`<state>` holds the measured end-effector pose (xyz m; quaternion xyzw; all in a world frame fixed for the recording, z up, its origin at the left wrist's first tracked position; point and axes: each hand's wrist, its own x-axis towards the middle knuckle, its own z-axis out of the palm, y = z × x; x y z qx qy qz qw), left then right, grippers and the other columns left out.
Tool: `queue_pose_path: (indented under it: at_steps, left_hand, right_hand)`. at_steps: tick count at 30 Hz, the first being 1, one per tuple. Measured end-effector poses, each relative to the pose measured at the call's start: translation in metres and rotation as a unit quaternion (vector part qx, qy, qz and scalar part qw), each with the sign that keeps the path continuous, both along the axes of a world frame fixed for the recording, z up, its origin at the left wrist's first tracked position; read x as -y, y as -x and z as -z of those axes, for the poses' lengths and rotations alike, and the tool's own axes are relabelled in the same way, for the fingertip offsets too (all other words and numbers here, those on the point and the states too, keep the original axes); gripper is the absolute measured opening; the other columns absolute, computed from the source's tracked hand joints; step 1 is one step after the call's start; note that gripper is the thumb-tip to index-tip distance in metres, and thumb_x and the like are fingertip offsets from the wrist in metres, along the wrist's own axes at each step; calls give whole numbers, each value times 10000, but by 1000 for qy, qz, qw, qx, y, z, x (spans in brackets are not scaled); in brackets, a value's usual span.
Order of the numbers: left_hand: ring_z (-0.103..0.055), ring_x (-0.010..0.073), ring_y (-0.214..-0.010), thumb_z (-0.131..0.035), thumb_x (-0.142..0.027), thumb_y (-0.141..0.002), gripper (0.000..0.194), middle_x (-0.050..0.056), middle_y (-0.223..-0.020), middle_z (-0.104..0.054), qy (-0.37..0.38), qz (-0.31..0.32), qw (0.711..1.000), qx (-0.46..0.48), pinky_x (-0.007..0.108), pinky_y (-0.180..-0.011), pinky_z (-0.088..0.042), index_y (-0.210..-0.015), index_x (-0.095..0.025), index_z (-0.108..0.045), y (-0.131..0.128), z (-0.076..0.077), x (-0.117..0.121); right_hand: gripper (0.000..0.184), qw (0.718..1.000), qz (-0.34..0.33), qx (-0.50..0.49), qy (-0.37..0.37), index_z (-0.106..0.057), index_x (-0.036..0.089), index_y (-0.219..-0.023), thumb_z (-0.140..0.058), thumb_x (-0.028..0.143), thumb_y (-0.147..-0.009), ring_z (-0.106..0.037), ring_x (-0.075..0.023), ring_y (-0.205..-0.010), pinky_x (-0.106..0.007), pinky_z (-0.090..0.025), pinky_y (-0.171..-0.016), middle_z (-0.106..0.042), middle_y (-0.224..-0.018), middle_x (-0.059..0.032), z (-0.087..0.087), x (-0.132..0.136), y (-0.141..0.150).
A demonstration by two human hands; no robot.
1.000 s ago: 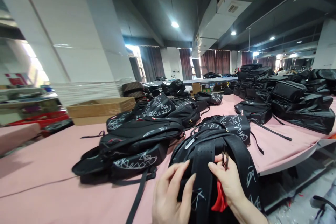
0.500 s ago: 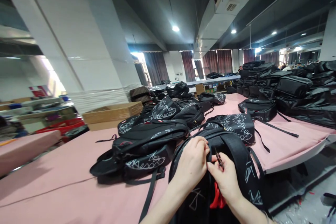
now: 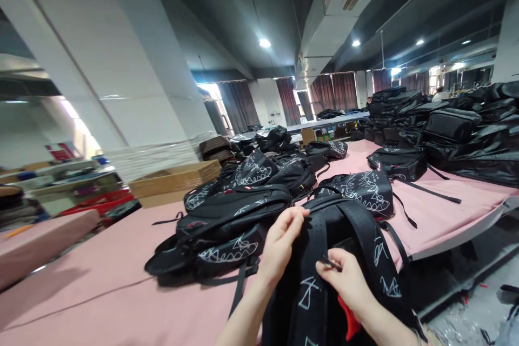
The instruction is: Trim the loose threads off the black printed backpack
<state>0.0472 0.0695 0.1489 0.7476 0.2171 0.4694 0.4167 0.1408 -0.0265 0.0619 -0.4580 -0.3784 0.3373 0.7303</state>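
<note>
A black backpack (image 3: 312, 238) with white scribbled lettering stands upright in front of me, its shoulder straps facing me. My left hand (image 3: 284, 235) is at the upper left edge of a strap, fingertips pinched together; what lies between them is too small to make out. My right hand (image 3: 346, 278) is closed around a pair of scissors (image 3: 333, 264). Their dark blades stick out between thumb and fingers over the strap, and a red part, seemingly the handles, hangs below the palm.
Several patterned black backpacks (image 3: 231, 238) lie on the pink-covered table (image 3: 101, 281) to the left and behind. Dark bags are piled high (image 3: 454, 124) at the right. A cardboard box (image 3: 174, 178) stands by the wrapped pillar (image 3: 133, 65). The table edge runs along the right.
The hands were close together at the strap; my left hand has moved left and away from the right. The scissors' blades have turned from upward to leftward. The view has shifted slightly.
</note>
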Motion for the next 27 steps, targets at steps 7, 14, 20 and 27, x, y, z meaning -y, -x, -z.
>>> queue_pose_path:
  at_steps: [7, 14, 20, 27]
  left_hand:
    - [-579, 163, -877, -620, -385, -730, 295, 20, -921, -609, 57, -106, 988, 92, 289, -838, -446, -945, -193, -558, 27, 41, -10]
    - [-600, 196, -869, -666, -313, -706, 320, 42, -932, -637, -186, -155, 968, -73, 328, -800, -494, -1003, -221, -586, 42, 84, 2]
    - [-603, 145, -782, -565, -191, -805, 199, 43, -842, -622, -447, -235, 858, -96, 252, -715, -498, -1001, -189, -595, 35, 82, 0]
    - [-605, 145, -634, -500, -204, -837, 99, 28, -718, -632, -525, -309, 774, -174, 243, -591, -436, -799, -158, -580, 18, 58, 8]
  right_hand:
    - [375, 997, 27, 64, 22, -393, 180, -612, -549, 477, -779, -213, -93, -546, -243, -185, -495, -272, -575, 55, 16, -1, -24]
    - [365, 991, 43, 117, 48, -388, 185, -636, -494, 489, -809, -248, -106, -571, -242, -219, -513, -293, -598, 46, 26, 2, -29]
    - [375, 990, 53, 121, 50, -384, 188, -631, -487, 511, -793, -279, -110, -582, -233, -247, -524, -307, -601, 46, 23, 2, -27]
    - [330, 985, 88, 131, 77, -272, 207, -580, -485, 364, -777, -239, -89, -532, -231, -209, -495, -237, -556, 70, 25, -5, -27]
